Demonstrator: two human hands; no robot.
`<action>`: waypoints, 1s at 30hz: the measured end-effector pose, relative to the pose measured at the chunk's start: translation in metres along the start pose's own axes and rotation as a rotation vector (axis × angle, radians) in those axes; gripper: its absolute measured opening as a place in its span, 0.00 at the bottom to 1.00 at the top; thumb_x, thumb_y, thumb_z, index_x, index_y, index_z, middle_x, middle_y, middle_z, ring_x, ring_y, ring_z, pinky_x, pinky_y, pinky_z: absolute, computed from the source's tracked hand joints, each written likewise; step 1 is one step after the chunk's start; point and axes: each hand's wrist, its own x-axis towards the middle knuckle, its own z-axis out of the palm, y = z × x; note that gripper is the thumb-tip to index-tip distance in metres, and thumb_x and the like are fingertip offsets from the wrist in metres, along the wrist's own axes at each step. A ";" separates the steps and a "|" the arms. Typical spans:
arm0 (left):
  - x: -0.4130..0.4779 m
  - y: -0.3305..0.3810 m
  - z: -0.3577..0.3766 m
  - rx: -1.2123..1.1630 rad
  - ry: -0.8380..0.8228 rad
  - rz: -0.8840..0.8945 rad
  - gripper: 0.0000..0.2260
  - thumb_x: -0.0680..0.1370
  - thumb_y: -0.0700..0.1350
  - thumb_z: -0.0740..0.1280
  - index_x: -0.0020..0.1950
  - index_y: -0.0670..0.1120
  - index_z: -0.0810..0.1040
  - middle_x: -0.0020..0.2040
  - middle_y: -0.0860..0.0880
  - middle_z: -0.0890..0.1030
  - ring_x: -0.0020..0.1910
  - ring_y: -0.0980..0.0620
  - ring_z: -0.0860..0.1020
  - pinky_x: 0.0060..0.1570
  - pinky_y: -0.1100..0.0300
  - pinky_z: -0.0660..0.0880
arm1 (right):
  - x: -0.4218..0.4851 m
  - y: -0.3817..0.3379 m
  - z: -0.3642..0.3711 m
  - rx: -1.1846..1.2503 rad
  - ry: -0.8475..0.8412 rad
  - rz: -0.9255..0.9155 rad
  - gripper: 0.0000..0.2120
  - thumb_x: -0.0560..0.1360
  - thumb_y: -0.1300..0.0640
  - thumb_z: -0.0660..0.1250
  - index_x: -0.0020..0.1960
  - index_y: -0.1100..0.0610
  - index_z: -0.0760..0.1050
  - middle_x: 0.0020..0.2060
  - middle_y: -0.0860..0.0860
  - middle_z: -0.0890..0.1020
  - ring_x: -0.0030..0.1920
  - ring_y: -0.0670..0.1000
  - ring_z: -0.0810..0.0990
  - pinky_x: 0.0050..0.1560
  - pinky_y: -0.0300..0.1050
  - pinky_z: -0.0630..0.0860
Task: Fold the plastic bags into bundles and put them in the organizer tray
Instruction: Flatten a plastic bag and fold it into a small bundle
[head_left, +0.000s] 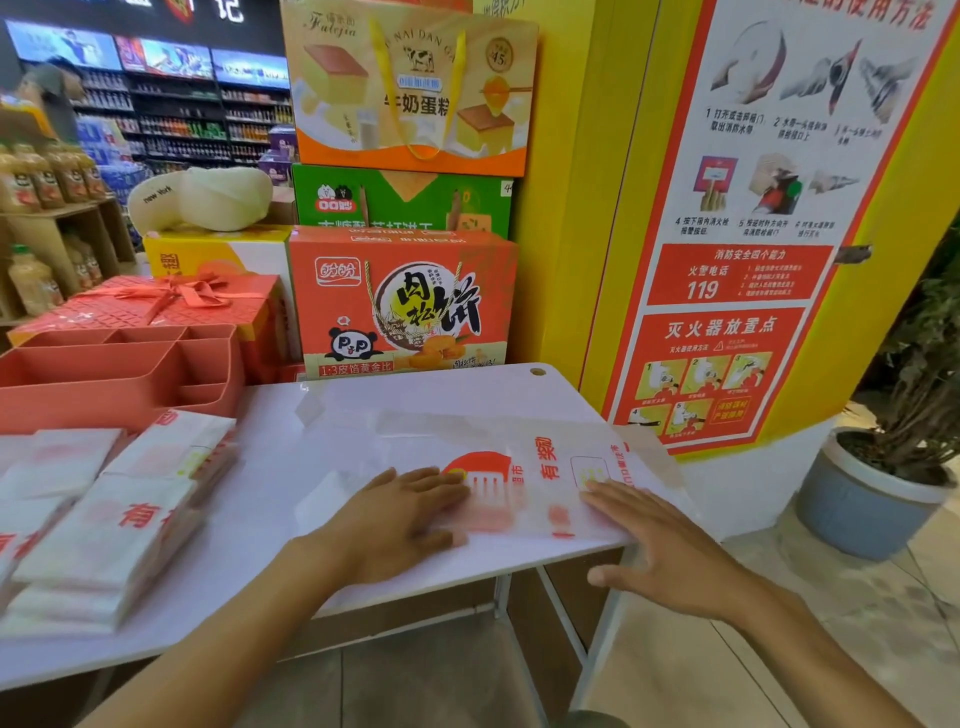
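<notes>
The person's left hand (400, 514) lies flat on a see-through plastic bag (545, 467) with red print, fingers straight and pressing down. The right hand (660, 551) is flat on the same bag too, just to the right of the left hand, at the edge of the white table (270, 519). To the left of the left hand sit piles of bags (104, 519). Behind those piles, farther from the hands, is the red organizer tray (104, 384).

On the table (270, 493), the fingertips of my left hand (395, 519) smear into red print on the plastic bag (550, 457); I cannot tell whether they lie over or under its film. At the table's left end, the organizer tray (119, 405) and folded bags (88, 545) run off frame.
</notes>
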 end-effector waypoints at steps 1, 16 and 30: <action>-0.003 -0.005 0.000 0.015 0.025 0.011 0.28 0.81 0.67 0.53 0.80 0.61 0.60 0.80 0.62 0.59 0.80 0.57 0.57 0.80 0.50 0.56 | -0.002 0.004 0.000 0.001 0.015 -0.003 0.43 0.71 0.25 0.64 0.80 0.35 0.51 0.78 0.30 0.49 0.79 0.35 0.45 0.80 0.47 0.52; -0.029 -0.061 -0.018 -0.004 0.074 -0.108 0.20 0.85 0.48 0.59 0.77 0.61 0.68 0.78 0.62 0.64 0.77 0.56 0.64 0.76 0.58 0.60 | -0.008 0.006 -0.011 0.072 0.063 0.059 0.26 0.82 0.47 0.65 0.78 0.39 0.63 0.74 0.31 0.61 0.75 0.35 0.57 0.75 0.43 0.62; -0.011 -0.074 -0.080 0.098 0.011 -0.265 0.16 0.80 0.44 0.63 0.34 0.58 0.71 0.39 0.56 0.78 0.44 0.50 0.76 0.42 0.56 0.72 | 0.009 -0.004 -0.065 -0.038 0.090 0.213 0.18 0.85 0.50 0.54 0.72 0.45 0.73 0.65 0.45 0.79 0.61 0.51 0.77 0.58 0.50 0.77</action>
